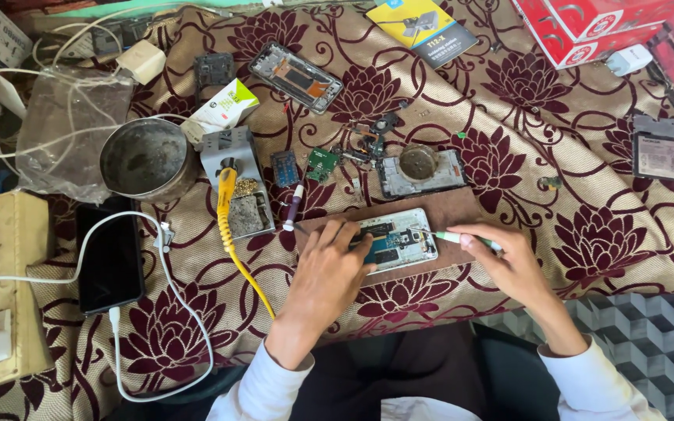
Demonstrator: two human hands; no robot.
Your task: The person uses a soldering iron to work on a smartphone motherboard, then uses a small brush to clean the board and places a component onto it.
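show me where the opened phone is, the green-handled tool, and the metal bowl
opened phone (396, 238), head view, exposed circuit board.
green-handled tool (462, 238), head view, handle beside the right hand's fingers.
metal bowl (148, 160), head view, inner bottom.
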